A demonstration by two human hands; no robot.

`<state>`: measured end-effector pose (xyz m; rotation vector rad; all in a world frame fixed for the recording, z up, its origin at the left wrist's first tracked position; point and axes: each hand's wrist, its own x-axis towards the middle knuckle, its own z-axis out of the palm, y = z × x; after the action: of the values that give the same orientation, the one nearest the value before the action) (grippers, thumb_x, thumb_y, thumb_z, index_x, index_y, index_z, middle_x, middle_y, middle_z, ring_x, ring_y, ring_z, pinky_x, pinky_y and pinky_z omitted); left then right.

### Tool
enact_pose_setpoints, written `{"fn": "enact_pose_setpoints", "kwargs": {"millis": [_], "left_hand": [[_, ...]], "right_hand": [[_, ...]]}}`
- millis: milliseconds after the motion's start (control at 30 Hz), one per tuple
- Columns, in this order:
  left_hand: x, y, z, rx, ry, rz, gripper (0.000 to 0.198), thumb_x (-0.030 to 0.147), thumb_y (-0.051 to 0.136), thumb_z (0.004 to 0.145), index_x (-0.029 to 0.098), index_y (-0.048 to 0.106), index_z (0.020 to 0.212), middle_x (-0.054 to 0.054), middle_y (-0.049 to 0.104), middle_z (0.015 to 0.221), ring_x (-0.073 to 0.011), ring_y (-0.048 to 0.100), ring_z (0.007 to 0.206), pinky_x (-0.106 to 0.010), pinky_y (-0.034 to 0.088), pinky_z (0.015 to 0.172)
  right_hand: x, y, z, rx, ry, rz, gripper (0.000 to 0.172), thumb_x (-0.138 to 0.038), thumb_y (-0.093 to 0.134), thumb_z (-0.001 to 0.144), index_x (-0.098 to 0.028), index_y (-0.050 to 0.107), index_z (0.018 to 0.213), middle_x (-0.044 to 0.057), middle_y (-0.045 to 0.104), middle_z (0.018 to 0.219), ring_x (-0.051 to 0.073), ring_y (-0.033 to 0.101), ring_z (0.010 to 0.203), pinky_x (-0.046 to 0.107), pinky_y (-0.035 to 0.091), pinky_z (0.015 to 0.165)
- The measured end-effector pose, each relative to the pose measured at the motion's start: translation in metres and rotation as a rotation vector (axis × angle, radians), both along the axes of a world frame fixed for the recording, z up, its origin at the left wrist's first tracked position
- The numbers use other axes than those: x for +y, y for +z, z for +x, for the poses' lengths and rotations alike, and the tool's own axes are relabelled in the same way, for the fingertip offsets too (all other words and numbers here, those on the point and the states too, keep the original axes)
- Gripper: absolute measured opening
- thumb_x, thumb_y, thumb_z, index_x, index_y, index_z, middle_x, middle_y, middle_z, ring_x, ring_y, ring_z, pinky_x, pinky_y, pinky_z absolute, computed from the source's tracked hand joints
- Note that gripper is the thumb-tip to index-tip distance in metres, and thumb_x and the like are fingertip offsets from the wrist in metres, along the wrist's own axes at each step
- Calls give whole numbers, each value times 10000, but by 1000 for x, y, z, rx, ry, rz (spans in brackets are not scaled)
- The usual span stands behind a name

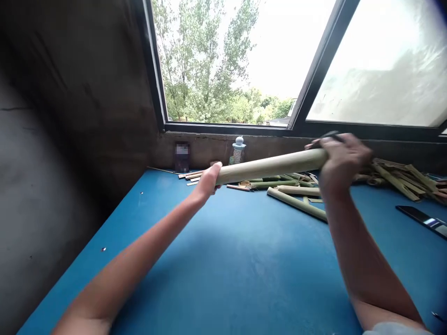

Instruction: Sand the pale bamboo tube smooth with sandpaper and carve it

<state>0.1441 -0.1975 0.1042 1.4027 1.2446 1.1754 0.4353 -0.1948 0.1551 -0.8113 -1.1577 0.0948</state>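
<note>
Bamboo tube (270,167) held level above the blue table (244,270).

The right hand (344,163) has its fingers wrapped closed round the tube's right end, with a blurred dark object (326,135) showing on top. The left hand's (208,180) fingers bend against the left end, how firmly cannot be told. Cut bamboo strips (279,184) lie just beyond the left fingers, a bundle of bamboo strips (398,179) past the right ones; open tabletop runs below both hands.
</note>
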Motion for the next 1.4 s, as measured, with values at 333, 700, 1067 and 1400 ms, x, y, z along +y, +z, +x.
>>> {"fn": "enact_pose_setpoints", "kwargs": {"millis": [333, 700, 1067, 1400], "left_hand": [[-20, -55, -69, 780, -18, -4, 431, 572, 348, 961, 212, 578, 907, -57, 670, 831, -235, 608, 771, -322, 399, 654], [165, -74, -198, 1654, -25, 146, 678, 162, 325, 922, 291, 326, 1587, -203, 446, 1444, -366, 477, 1241, -472, 350, 1016], [212, -93, -197, 1033, 255, 2, 716, 265, 521, 865, 46, 355, 1527, -248, 521, 1438, -367, 534, 1279, -413, 425, 1016], [238, -120, -210, 1148, 334, -45, 665, 586, 509, 823, 186, 616, 1344, -180, 555, 1420, -432, 464, 1326, -515, 419, 1051]], "right_hand": [[13, -131, -85, -874, 203, -523, 155, -305, 579, 920, -259, 716, 863, 46, 770, 871, 231, 688, 756, 314, 483, 702], [-52, -174, -73, -989, 307, -371, 366, -246, 413, 1044, -269, 578, 1370, 63, 625, 1419, 267, 502, 1402, 555, 329, 1211], [-30, -177, -70, -1074, 262, -350, 353, -278, 419, 1046, -228, 612, 1338, 93, 679, 1342, 270, 606, 1297, 556, 404, 1170], [-44, -168, -76, -1086, 318, -307, 341, -232, 413, 1046, -171, 601, 1324, 105, 677, 1344, 251, 584, 1325, 508, 438, 1159]]}}
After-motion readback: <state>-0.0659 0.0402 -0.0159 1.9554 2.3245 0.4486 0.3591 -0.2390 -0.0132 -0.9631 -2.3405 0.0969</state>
